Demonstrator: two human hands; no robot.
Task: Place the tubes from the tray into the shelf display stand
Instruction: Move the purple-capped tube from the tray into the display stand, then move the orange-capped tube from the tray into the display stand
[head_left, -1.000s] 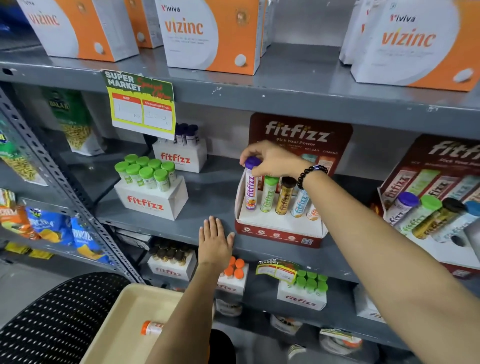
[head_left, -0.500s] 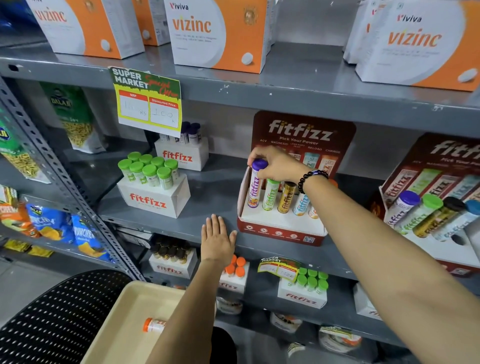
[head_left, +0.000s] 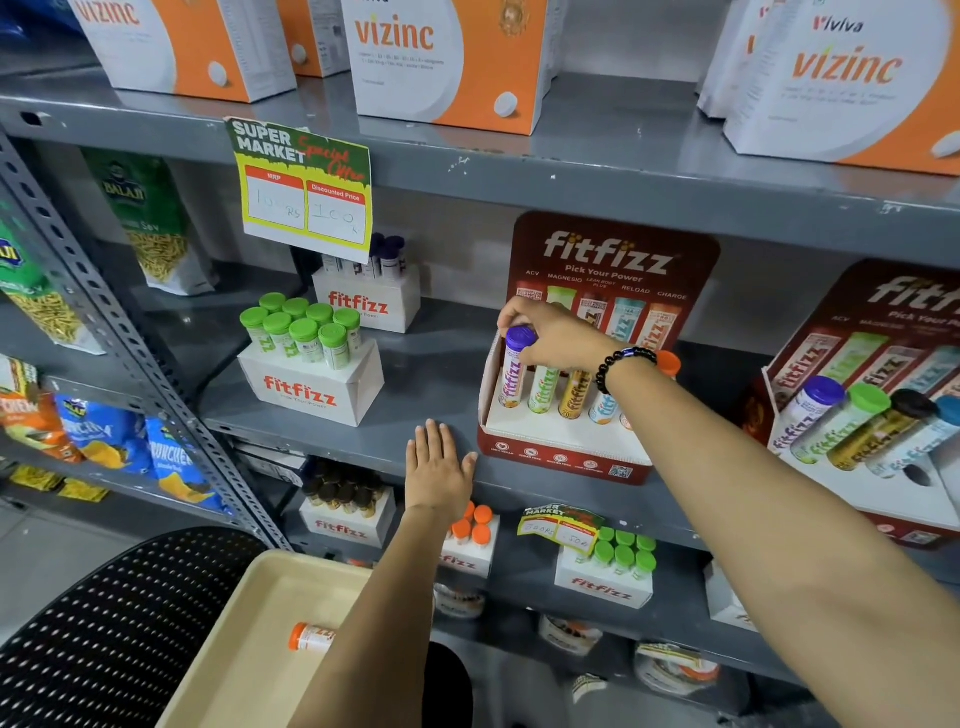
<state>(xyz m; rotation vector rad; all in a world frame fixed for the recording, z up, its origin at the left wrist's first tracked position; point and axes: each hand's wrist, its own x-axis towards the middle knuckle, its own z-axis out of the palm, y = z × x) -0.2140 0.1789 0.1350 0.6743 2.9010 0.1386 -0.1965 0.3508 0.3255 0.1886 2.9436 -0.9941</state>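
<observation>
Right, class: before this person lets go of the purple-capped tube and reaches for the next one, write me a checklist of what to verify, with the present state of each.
1. Purple-capped tube stands in the leftmost slot of the display stand: ok, upright, though how deep it sits cannot be told.
2. Right hand has a grip on its cap: ok, fingers around the top.
3. Left hand is free for the next pick: ok, it lies flat on the shelf edge, holding nothing.
4. A tube is left in the tray: ok, an orange-capped tube lies on its side there.
5. An empty slot remains in the stand: cannot tell, the right arm hides the far end.
</observation>
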